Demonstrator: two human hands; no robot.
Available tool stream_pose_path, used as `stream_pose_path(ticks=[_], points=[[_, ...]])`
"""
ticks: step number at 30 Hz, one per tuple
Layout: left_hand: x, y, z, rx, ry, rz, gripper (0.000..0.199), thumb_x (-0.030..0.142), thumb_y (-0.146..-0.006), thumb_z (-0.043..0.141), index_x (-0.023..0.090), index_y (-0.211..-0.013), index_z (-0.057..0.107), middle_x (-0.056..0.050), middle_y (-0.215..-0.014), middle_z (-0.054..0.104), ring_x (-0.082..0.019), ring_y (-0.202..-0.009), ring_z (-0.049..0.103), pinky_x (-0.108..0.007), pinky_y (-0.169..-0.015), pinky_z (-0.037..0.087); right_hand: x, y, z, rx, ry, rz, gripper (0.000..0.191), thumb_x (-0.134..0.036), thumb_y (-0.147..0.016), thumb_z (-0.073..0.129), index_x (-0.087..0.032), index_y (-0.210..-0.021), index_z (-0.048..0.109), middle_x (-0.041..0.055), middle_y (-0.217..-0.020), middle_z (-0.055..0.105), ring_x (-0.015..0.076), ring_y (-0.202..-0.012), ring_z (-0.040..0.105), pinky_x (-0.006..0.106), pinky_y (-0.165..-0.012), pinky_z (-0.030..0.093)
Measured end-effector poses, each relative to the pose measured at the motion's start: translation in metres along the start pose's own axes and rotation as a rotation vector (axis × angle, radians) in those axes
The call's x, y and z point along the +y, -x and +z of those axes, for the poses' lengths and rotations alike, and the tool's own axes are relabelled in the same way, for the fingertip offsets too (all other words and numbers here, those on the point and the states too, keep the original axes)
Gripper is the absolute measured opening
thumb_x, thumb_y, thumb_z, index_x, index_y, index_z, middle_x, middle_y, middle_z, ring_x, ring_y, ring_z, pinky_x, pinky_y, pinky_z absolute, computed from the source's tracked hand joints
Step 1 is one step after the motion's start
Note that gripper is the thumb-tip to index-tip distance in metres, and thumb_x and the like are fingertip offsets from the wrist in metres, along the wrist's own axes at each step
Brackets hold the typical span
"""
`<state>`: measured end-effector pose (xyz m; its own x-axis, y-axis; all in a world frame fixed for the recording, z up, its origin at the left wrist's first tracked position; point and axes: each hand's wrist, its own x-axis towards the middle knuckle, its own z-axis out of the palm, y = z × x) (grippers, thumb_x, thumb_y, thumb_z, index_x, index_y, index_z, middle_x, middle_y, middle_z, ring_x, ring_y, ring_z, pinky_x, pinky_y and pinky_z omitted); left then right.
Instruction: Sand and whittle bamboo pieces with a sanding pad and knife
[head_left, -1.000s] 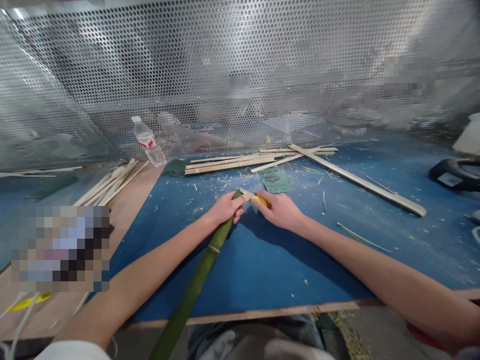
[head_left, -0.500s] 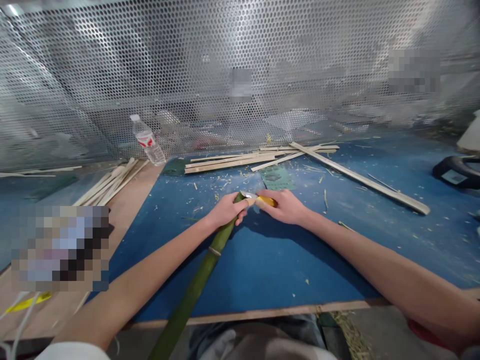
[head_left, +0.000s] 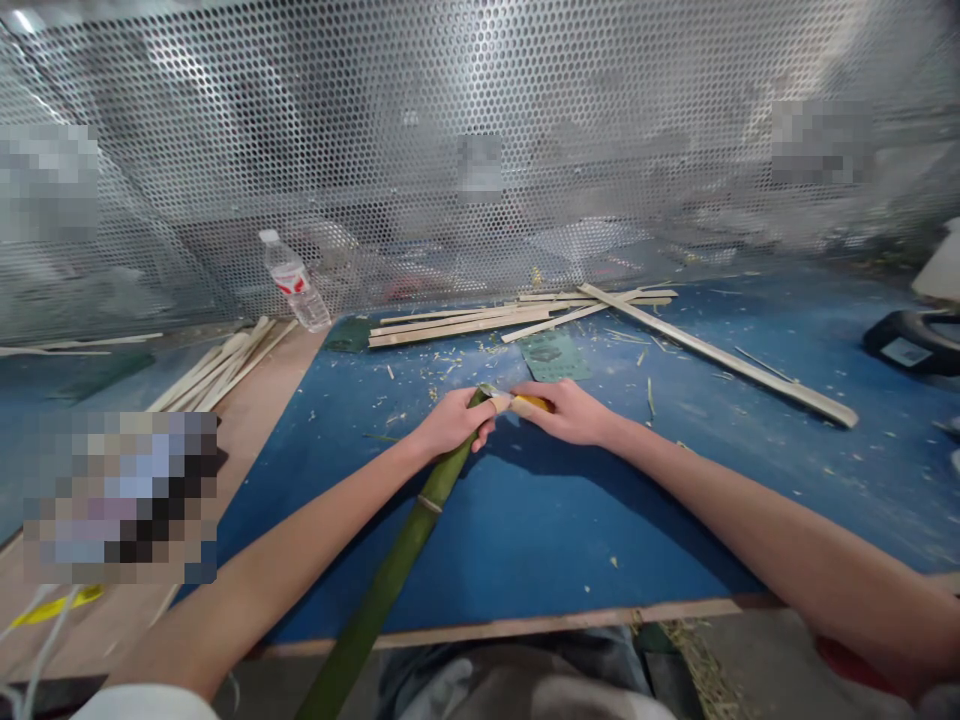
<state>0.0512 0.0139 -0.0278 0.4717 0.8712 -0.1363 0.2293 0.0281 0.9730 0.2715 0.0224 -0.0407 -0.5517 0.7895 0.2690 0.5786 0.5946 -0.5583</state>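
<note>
A green bamboo pole (head_left: 397, 560) slants from below the table's front edge up to the middle of the blue work surface. My left hand (head_left: 455, 422) is wrapped round it near its far end, with the thumb stretched towards the blade. My right hand (head_left: 566, 411) is closed on the yellow handle of a knife (head_left: 532, 402). The knife's short metal blade lies at the far tip of the bamboo, partly hidden by my left thumb, which seems to have a tan wrap on it.
Split bamboo strips (head_left: 465, 325) lie along the back, and a long strip (head_left: 720, 355) runs to the right. More strips (head_left: 217, 370) rest at left near a water bottle (head_left: 296, 285). A perforated metal screen (head_left: 480, 90) stands behind. A black object (head_left: 911, 343) sits far right.
The blade has shifted and turned slightly at the bamboo's tip, so less of its bright face shows. Both hands keep almost the same place and grip.
</note>
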Motion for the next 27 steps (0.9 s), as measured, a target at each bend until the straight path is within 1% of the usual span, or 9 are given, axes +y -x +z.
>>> stream_pose_path(ticks=[5, 8, 12, 14, 16, 20, 24, 26, 27], points=[[0.002, 0.001, 0.001, 0.018, -0.02, 0.011, 0.029, 0.037, -0.093, 0.059, 0.018, -0.074, 0.05, 0.007, -0.054, 0.051, -0.005, -0.038, 0.049, -0.019, -0.041, 0.037, 0.001, -0.003, -0.002, -0.019, -0.022, -0.005, 0.047, -0.053, -0.099, 0.042, -0.018, -0.11, 0.072, 0.001, -0.072, 0.065, 0.0124, -0.06, 0.051, 0.024, -0.061, 0.036], [0.004, 0.001, 0.001, 0.046, -0.025, -0.008, 0.029, 0.036, -0.094, 0.058, 0.019, -0.073, 0.048, 0.007, -0.051, 0.049, -0.005, -0.036, 0.048, -0.019, -0.04, 0.037, -0.003, -0.003, -0.002, -0.013, 0.021, 0.006, 0.049, -0.054, -0.1, 0.04, -0.018, -0.112, 0.071, 0.0015, -0.072, 0.066, 0.013, -0.059, 0.053, 0.025, -0.061, 0.035], [0.004, 0.0, 0.001, 0.074, -0.012, -0.049, 0.028, 0.033, -0.095, 0.055, 0.019, -0.072, 0.047, 0.008, -0.048, 0.049, -0.006, -0.033, 0.047, -0.019, -0.038, 0.037, -0.013, -0.001, 0.0, 0.032, 0.233, 0.072, 0.052, -0.056, -0.101, 0.035, -0.02, -0.119, 0.068, 0.0047, -0.075, 0.07, 0.0168, -0.061, 0.059, 0.027, -0.06, 0.032], [0.004, -0.001, 0.001, 0.079, 0.002, -0.076, 0.028, 0.034, -0.096, 0.053, 0.02, -0.073, 0.047, 0.008, -0.047, 0.048, -0.007, -0.032, 0.045, -0.019, -0.036, 0.037, -0.017, 0.001, 0.002, 0.048, 0.351, 0.135, 0.052, -0.056, -0.101, 0.034, -0.021, -0.118, 0.068, 0.006, -0.075, 0.071, 0.0188, -0.061, 0.061, 0.028, -0.059, 0.03], [0.004, -0.002, 0.001, 0.074, 0.013, -0.093, 0.028, 0.036, -0.096, 0.051, 0.02, -0.074, 0.047, 0.008, -0.046, 0.048, -0.007, -0.031, 0.045, -0.02, -0.036, 0.037, -0.02, 0.002, 0.004, 0.055, 0.412, 0.172, 0.051, -0.056, -0.101, 0.032, -0.021, -0.118, 0.067, 0.0066, -0.075, 0.072, 0.0198, -0.061, 0.062, 0.028, -0.058, 0.029], [0.003, -0.001, 0.001, 0.064, 0.038, -0.067, 0.024, 0.034, -0.096, 0.052, 0.019, -0.077, 0.048, 0.008, -0.048, 0.048, -0.007, -0.034, 0.047, -0.02, -0.039, 0.037, -0.017, 0.003, 0.006, 0.066, 0.355, 0.118, 0.051, -0.054, -0.102, 0.03, -0.021, -0.118, 0.065, 0.0056, -0.075, 0.071, 0.0188, -0.061, 0.061, 0.028, -0.059, 0.029], [0.002, 0.0, -0.001, 0.025, 0.009, 0.01, 0.022, 0.034, -0.093, 0.057, 0.018, -0.079, 0.05, 0.008, -0.051, 0.05, -0.006, -0.036, 0.048, -0.02, -0.041, 0.037, -0.011, 0.002, 0.007, -0.014, 0.23, -0.008, 0.051, -0.057, -0.102, 0.032, -0.02, -0.105, 0.068, 0.0033, -0.069, 0.066, 0.0161, -0.059, 0.057, 0.026, -0.06, 0.031], [0.001, 0.0, -0.002, -0.004, 0.001, 0.052, 0.022, 0.035, -0.091, 0.06, 0.018, -0.08, 0.05, 0.008, -0.053, 0.049, -0.006, -0.037, 0.047, -0.02, -0.042, 0.037, -0.009, 0.002, 0.007, -0.026, 0.222, -0.017, 0.051, -0.057, -0.101, 0.033, -0.02, -0.105, 0.068, 0.0031, -0.069, 0.066, 0.0159, -0.059, 0.056, 0.026, -0.06, 0.031], [0.001, 0.0, -0.002, -0.016, 0.003, 0.066, 0.023, 0.035, -0.09, 0.062, 0.018, -0.08, 0.05, 0.008, -0.054, 0.049, -0.005, -0.038, 0.048, -0.02, -0.043, 0.037, -0.009, 0.002, 0.007, -0.01, 0.231, 0.002, 0.05, -0.055, -0.101, 0.034, -0.02, -0.108, 0.068, 0.0034, -0.07, 0.067, 0.0162, -0.06, 0.057, 0.027, -0.06, 0.031]])
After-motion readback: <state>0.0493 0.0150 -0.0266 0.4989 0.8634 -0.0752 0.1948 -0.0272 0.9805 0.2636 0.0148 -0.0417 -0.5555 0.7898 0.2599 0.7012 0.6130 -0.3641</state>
